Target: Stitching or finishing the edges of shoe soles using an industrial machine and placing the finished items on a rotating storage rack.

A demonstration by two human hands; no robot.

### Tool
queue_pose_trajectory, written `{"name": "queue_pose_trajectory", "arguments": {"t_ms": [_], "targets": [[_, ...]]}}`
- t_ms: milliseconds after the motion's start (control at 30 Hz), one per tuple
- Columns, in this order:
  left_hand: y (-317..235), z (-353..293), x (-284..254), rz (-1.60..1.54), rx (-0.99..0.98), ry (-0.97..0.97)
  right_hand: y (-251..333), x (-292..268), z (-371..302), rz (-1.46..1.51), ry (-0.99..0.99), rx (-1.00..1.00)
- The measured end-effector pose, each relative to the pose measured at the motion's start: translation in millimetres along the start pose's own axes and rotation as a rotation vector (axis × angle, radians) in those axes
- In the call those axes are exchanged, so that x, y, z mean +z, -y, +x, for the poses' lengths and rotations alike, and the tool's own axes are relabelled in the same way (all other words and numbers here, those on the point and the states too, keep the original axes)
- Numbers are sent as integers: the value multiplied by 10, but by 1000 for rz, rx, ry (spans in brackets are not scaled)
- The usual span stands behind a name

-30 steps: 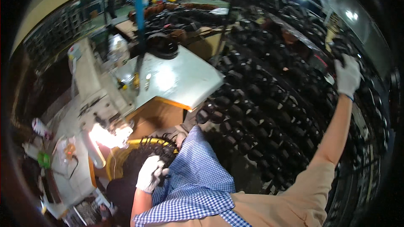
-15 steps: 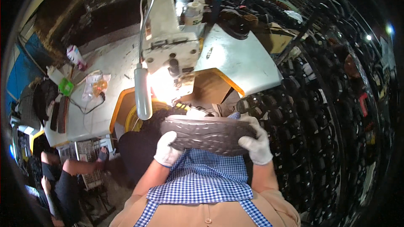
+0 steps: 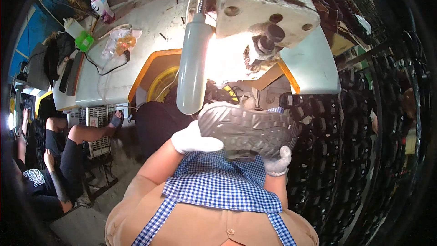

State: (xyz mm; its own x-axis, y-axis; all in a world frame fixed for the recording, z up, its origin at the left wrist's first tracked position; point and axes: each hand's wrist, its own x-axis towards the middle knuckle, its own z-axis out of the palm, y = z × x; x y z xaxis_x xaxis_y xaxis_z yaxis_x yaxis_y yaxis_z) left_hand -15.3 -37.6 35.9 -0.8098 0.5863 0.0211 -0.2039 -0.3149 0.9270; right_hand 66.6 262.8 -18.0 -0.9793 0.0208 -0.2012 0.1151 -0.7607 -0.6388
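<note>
Between my two white-gloved hands is a dark shoe (image 3: 248, 132), its treaded sole turned toward me and tilted, so most of the upper is hidden behind it. My left hand (image 3: 196, 139) grips the left end, thumb stretched along the lower edge and fingers behind. At the lower right edge my right hand (image 3: 278, 161) holds on with its thumb up against the sole; its other fingers are mostly hidden. Just beyond the shoe stands the pale head of a machine (image 3: 268, 7) with a dark round knob. A grey lamp (image 3: 195, 66) hangs beside it, glaring brightly.
A pale worktable (image 3: 100, 82) with an orange-edged cutout surrounds the machine, bearing a plastic bag (image 3: 122, 42), a green-and-white container (image 3: 83, 41) and a bottle (image 3: 102, 7). Racks of dark shoes (image 3: 353, 141) line the right. Another person (image 3: 59, 164) sits at left.
The view has come closer to the machine, which looks larger. The shoe has tilted, its right end lower. My left thumb now lies along its lower edge; my right hand has shifted lower.
</note>
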Motion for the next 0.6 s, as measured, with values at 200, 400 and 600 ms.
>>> {"name": "queue_pose_trajectory", "arguments": {"t_ms": [200, 400, 600], "targets": [[-273, 421, 35, -8, -73, -18, 222, -278, 506, 36, 67, -114], [6, 488, -339, 66, 186, -13, 347, -92, 723, -8, 72, -181], [118, 208, -488, -123, -73, -140, 343, 297, 654, -352, 79, -258]]}}
